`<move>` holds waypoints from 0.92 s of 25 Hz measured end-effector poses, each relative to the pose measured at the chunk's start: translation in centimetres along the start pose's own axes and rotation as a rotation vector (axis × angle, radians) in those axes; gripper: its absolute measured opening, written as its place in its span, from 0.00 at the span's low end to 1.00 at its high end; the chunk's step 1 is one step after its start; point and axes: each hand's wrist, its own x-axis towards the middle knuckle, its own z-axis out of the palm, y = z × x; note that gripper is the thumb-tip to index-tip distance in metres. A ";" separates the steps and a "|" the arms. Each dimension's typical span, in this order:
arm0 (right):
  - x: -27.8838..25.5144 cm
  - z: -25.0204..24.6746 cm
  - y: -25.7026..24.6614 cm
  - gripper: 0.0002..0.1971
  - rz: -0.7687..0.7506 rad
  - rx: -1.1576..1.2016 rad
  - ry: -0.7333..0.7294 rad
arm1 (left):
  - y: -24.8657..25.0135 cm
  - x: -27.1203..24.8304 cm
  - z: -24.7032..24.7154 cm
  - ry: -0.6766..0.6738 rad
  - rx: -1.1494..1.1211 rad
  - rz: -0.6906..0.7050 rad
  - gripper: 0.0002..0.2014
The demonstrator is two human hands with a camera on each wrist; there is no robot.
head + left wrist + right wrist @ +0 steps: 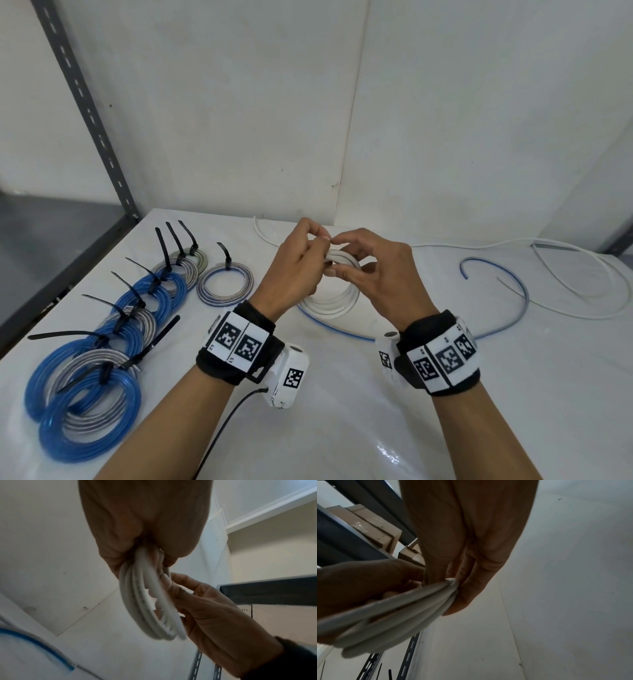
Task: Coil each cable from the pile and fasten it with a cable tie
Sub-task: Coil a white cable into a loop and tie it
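A coil of white cable (337, 297) hangs above the table's middle, held at its top by both hands. My left hand (301, 260) grips the top of the white coil (145, 601), fingers curled round the strands. My right hand (363, 260) pinches the same coil (399, 609) from the right side, thumb and fingers closed on the bundle. No cable tie shows on this coil. A loose blue cable (507, 301) and a loose white cable (582, 270) lie on the table to the right.
Several tied coils, blue (92, 404) and grey (224, 284), lie in a row on the left of the white table (342, 411), black tie tails sticking up. A spare black cable tie (161, 335) lies among them. A grey shelf post (85, 113) stands at the left.
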 end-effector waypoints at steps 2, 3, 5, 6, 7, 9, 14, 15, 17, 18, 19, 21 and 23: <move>0.1 -0.3 0.1 0.16 0.021 0.026 0.039 | -0.1 -0.2 0.5 0.002 0.016 0.034 0.09; 0.0 -0.4 0.1 0.15 0.024 0.033 0.060 | -0.1 -0.3 0.9 0.016 -0.016 0.029 0.12; 0.0 -0.4 0.0 0.13 0.020 0.050 0.088 | 0.0 -0.3 1.4 0.033 -0.165 -0.049 0.16; 0.0 -0.4 0.0 0.11 0.022 0.060 0.103 | 0.2 -0.2 1.4 0.025 -0.239 -0.100 0.17; 0.0 -0.4 0.1 0.11 0.022 0.061 0.122 | 0.4 -0.2 1.3 0.004 -0.290 -0.142 0.18; 0.0 -0.2 0.1 0.11 0.008 0.040 0.143 | 0.6 -0.2 1.2 -0.029 -0.300 -0.177 0.19; 0.0 0.3 0.2 0.10 -0.051 -0.050 0.118 | 0.0 -0.1 1.6 0.086 -0.009 -0.009 0.19; -0.1 0.4 0.2 0.10 -0.058 -0.059 0.124 | -0.2 -0.1 1.5 0.099 0.044 0.031 0.19; -0.1 0.4 0.4 0.10 -0.058 -0.061 0.125 | -0.6 0.1 1.4 0.117 0.086 0.084 0.16; -0.1 0.5 0.4 0.11 -0.050 -0.045 0.124 | -0.7 0.1 1.3 0.117 0.074 0.096 0.14; -0.2 0.5 0.2 0.11 -0.041 -0.024 0.123 | -0.8 0.2 1.4 0.114 0.049 0.096 0.14; -0.1 0.5 0.1 0.12 -0.013 0.020 0.115 | -0.9 0.2 1.5 0.099 -0.007 0.075 0.14; -0.1 0.3 0.2 0.12 0.047 0.089 0.107 | -1.1 0.1 1.3 0.069 -0.004 0.059 0.18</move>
